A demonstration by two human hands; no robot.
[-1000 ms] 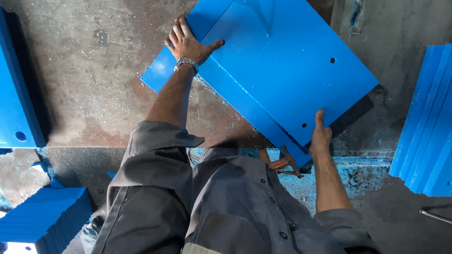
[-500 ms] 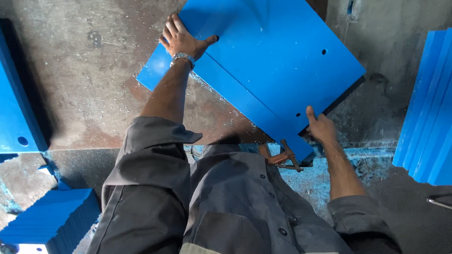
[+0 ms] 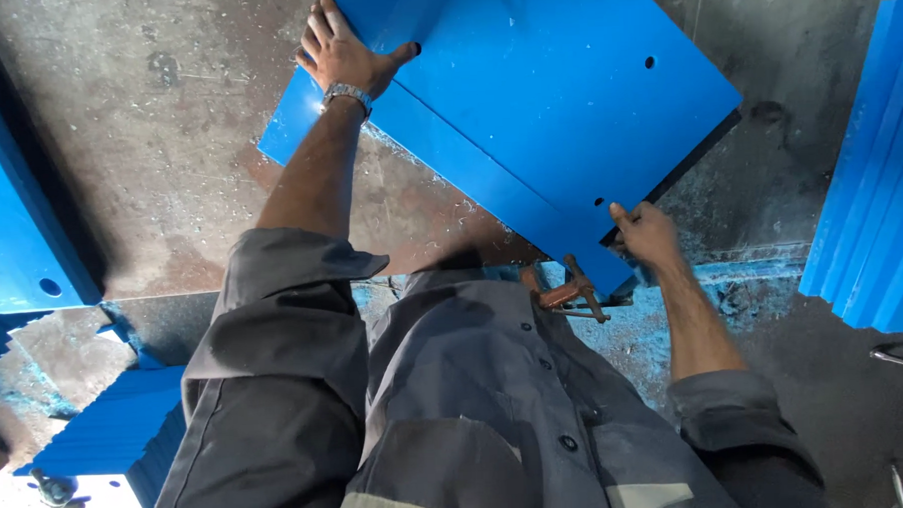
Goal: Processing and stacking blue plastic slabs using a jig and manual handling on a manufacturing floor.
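A large blue metal panel [image 3: 556, 90] lies flat on a worn steel worktable [image 3: 158, 154], with a narrower blue panel under its near-left edge. My left hand [image 3: 343, 55], with a wristwatch, presses flat on the panel's left corner, fingers spread. My right hand [image 3: 646, 232] grips the panel's near corner at the table edge, thumb on top. A rusty clamp [image 3: 568, 292] sits at the table edge just left of my right hand.
A blue panel [image 3: 15, 209] stands at the left of the table. More blue panels lean at the right [image 3: 875, 199]. A stack of blue parts [image 3: 103, 436] lies on the floor at the lower left. My grey work clothes fill the lower middle.
The view has shifted and my right hand has moved from the panel's top face to gripping its near corner. My left hand stays pressed on the left corner.
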